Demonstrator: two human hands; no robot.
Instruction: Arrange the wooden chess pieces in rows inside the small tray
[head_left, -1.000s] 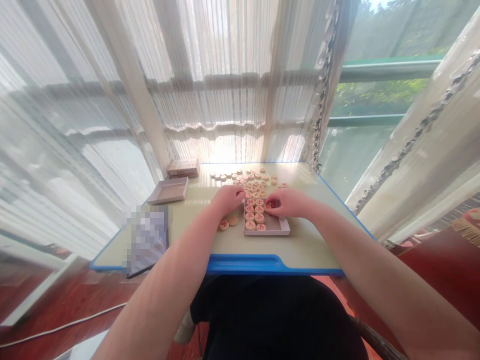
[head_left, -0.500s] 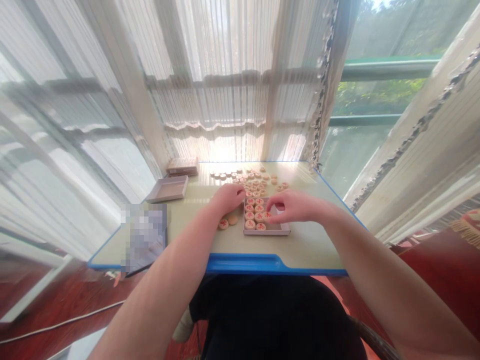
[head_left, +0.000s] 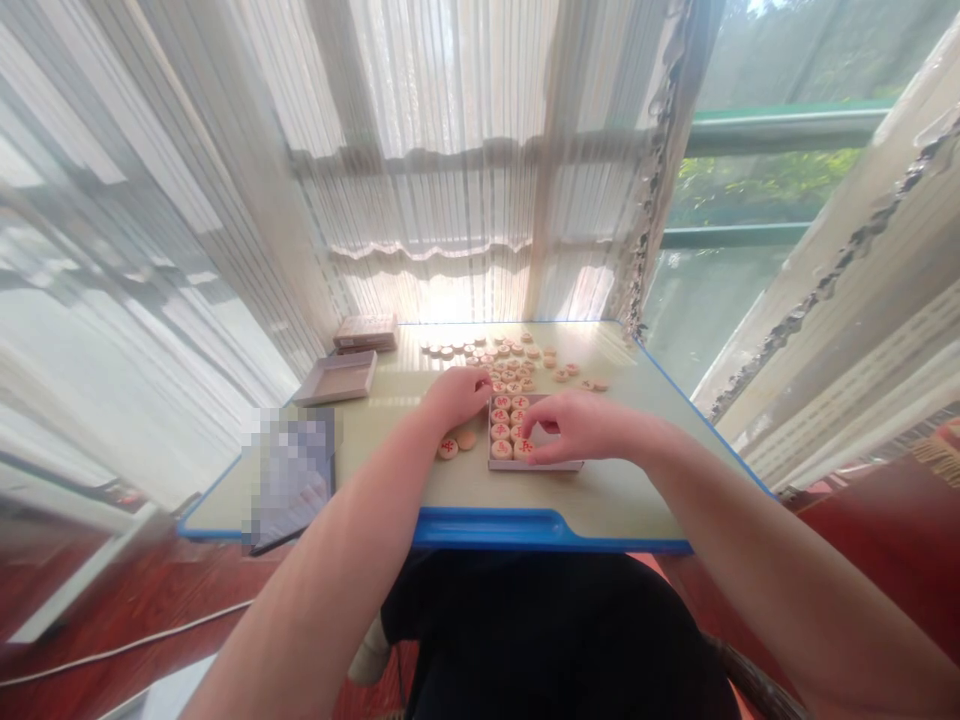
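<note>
A shallow box [head_left: 536, 465] on the table holds several round wooden pieces with red characters, lined up in two columns at its left side. My right hand [head_left: 566, 425] is over the box, thumb and fingers curled around a piece [head_left: 525, 449] at the near end of the second column. My left hand [head_left: 465, 392] lies at the box's far left corner with its fingers curled; what they hold, if anything, is hidden. Two loose pieces, one with a red mark [head_left: 448, 449] and one plain [head_left: 466, 439], lie beside my left wrist.
Many loose round pieces [head_left: 510, 375] spread behind the box. An open tray [head_left: 337, 378] and a stacked box [head_left: 365, 332] stand at the back left. A blurred flat dark-edged object [head_left: 296, 480] lies at the left edge. The table has a blue rim [head_left: 487, 525].
My right hand has moved slightly toward me and left, from the middle of the box to the near end of the second column. The left hand has barely moved.
</note>
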